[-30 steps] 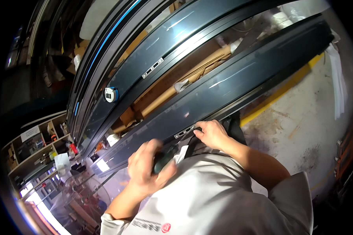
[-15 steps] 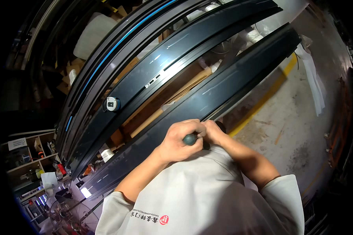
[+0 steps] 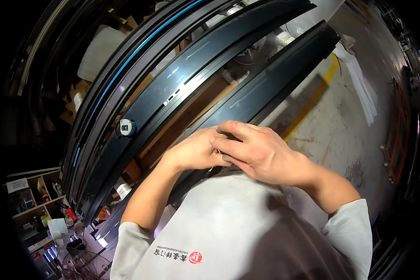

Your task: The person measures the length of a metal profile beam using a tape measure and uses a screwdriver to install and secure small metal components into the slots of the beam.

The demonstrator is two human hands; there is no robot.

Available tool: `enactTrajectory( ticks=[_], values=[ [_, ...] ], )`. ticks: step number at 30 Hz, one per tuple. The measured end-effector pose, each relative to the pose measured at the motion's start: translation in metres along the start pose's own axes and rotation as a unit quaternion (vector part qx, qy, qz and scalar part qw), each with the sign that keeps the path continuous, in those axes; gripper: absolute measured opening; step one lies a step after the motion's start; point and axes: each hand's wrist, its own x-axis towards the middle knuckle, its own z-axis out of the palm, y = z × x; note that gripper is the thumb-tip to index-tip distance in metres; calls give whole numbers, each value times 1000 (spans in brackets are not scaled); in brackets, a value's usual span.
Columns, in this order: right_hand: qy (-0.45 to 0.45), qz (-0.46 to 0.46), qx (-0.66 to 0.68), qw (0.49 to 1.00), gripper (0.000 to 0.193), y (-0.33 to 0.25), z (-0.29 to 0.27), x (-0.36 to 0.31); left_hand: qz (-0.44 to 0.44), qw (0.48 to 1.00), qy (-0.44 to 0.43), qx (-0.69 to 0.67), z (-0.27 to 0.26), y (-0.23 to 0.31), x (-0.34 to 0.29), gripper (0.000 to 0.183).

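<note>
My left hand (image 3: pixel 196 150) and my right hand (image 3: pixel 263 151) meet in front of my shirt, over the near edge of a long dark grey metal profile (image 3: pixel 247 100). The left fingers are curled, and the right thumb and fingers close over them. A small dark bit of something shows between the hands; its kind is hidden. Beyond lies a second dark profile (image 3: pixel 186 63), with several small slots cut in its bright inner strip. A white and blue tape measure (image 3: pixel 126 127) rests on that profile's left part.
Further profiles, one with a blue strip (image 3: pixel 140 50), lie along the far side. At lower left stands a wooden compartment shelf (image 3: pixel 30 208) with small tools and bottles. Cardboard shows between the profiles. To the right, a yellow line (image 3: pixel 315 95) crosses the concrete floor.
My right hand has come up and over onto the left. The dark green rounded handle end that stuck out of my left hand is now out of sight. The view has shifted slightly.
</note>
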Motion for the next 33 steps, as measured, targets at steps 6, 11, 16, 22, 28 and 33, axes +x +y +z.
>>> enactTrajectory(
  ticks=[6,11,16,22,28,33],
  values=[
    [-1,-11,7,1000,35,1,4,-2,-68,970,-24,232,45,-142,0,21],
    [-16,10,-7,1000,36,-14,3,-12,-55,954,-74,285,57,-153,14,16],
    [-48,8,-5,999,39,-24,9,-16,-54,973,-80,212,61,-178,26,19],
    [-93,19,-31,995,43,-31,0,-18,-28,975,-116,190,67,-187,36,23],
    [-140,55,-145,978,18,-42,8,-16,-45,970,-101,216,73,-193,37,14],
    [-178,58,-179,966,20,-47,9,-4,-34,979,-80,184,76,-212,37,22]
  ],
)
